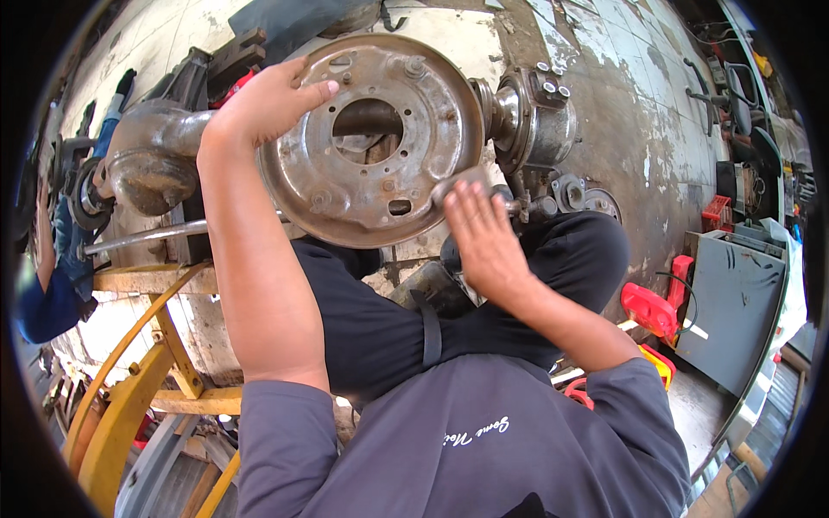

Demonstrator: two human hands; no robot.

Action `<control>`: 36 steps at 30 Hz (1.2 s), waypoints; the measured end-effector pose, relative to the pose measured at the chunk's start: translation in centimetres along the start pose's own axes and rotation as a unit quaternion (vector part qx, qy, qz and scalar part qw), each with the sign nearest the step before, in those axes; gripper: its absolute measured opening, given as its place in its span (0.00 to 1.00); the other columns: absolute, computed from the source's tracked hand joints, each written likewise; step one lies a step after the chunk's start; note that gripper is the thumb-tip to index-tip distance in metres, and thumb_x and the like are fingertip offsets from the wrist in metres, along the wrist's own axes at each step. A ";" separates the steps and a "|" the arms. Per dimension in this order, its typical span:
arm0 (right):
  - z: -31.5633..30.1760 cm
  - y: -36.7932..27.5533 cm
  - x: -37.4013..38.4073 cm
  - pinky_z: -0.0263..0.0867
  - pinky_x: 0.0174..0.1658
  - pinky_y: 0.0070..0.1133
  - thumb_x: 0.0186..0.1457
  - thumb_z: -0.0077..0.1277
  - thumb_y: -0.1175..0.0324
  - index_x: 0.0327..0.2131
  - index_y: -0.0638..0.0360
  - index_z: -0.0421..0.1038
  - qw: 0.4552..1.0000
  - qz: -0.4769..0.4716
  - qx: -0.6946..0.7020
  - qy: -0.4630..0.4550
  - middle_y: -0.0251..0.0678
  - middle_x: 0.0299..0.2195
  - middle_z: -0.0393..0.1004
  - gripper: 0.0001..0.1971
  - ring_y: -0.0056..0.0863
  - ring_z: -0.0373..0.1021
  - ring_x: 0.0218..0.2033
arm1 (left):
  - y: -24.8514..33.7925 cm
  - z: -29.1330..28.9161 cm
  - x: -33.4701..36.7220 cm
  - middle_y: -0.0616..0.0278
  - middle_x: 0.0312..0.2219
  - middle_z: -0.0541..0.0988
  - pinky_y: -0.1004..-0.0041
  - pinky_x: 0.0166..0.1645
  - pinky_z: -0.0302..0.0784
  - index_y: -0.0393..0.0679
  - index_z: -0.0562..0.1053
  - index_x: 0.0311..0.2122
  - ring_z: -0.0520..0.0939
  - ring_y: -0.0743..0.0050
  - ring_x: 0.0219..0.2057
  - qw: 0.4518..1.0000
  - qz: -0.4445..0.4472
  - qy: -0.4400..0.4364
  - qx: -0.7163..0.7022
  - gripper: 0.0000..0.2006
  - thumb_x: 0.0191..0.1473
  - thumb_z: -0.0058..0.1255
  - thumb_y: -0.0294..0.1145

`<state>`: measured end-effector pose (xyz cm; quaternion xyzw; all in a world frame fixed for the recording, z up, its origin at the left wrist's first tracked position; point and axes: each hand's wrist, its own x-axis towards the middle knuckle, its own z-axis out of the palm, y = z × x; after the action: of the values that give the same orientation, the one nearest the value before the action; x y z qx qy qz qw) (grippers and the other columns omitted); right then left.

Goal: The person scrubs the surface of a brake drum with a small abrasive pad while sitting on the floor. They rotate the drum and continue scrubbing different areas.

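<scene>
A round, rust-stained metal brake backing plate (289,164) with a large centre hole stands tilted in front of my knees. My left hand (268,99) grips its upper left rim, thumb lying on the face and the other fingers hidden behind the edge. At the lower right of the plate, my right hand (484,233) presses a small grey-brown sheet (458,182), which looks like folded sandpaper, against the rim. The fingers of that hand lie nearly straight and close together over the sheet and look slightly blurred.
To the left lies an axle housing (154,155), above a yellow metal frame (129,414). A metal hub assembly (544,116) stands beyond the plate's right side. Further right are a grey metal cabinet (730,302), a red plastic part (649,311) and a red crate (717,211).
</scene>
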<state>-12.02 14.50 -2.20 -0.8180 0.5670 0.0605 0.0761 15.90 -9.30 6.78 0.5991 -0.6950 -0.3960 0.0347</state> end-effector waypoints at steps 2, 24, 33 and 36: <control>0.3 -1.1 -1.3 0.39 0.73 0.47 0.57 0.42 0.71 0.70 0.62 0.52 0.995 -0.087 0.052 -0.020 0.46 0.72 0.50 0.35 0.45 0.46 0.74 | 0.2 -0.1 -0.3 0.38 0.61 0.71 0.66 0.66 0.65 0.34 0.57 0.69 0.73 0.55 0.63 1.000 -0.010 -0.018 -0.023 0.44 0.59 0.59 0.55; 0.1 0.4 0.5 0.37 0.72 0.51 0.54 0.45 0.74 0.69 0.63 0.53 0.997 0.045 0.041 0.055 0.47 0.72 0.52 0.37 0.45 0.47 0.74 | -1.3 0.0 -0.5 0.39 0.61 0.71 0.63 0.66 0.65 0.33 0.60 0.68 0.73 0.52 0.63 0.999 -0.002 0.038 0.003 0.41 0.59 0.58 0.53; -0.1 0.0 0.8 0.40 0.73 0.48 0.56 0.43 0.73 0.69 0.65 0.53 0.996 0.041 0.055 0.062 0.49 0.71 0.51 0.35 0.45 0.47 0.73 | -0.9 0.0 -0.2 0.36 0.62 0.69 0.63 0.67 0.65 0.32 0.58 0.68 0.72 0.50 0.64 1.000 -0.009 0.022 -0.009 0.43 0.59 0.58 0.53; 1.0 -1.9 -0.3 0.41 0.73 0.46 0.56 0.43 0.73 0.69 0.66 0.53 0.997 -0.034 0.066 0.020 0.49 0.72 0.51 0.35 0.46 0.47 0.73 | -1.5 0.3 -0.2 0.38 0.62 0.70 0.64 0.66 0.65 0.32 0.59 0.68 0.72 0.51 0.63 0.999 -0.013 0.028 -0.018 0.42 0.59 0.58 0.52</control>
<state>-10.39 15.66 -3.06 -0.8310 0.5431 0.0043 0.1202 16.96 -8.93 5.74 0.6185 -0.6786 -0.3917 0.0594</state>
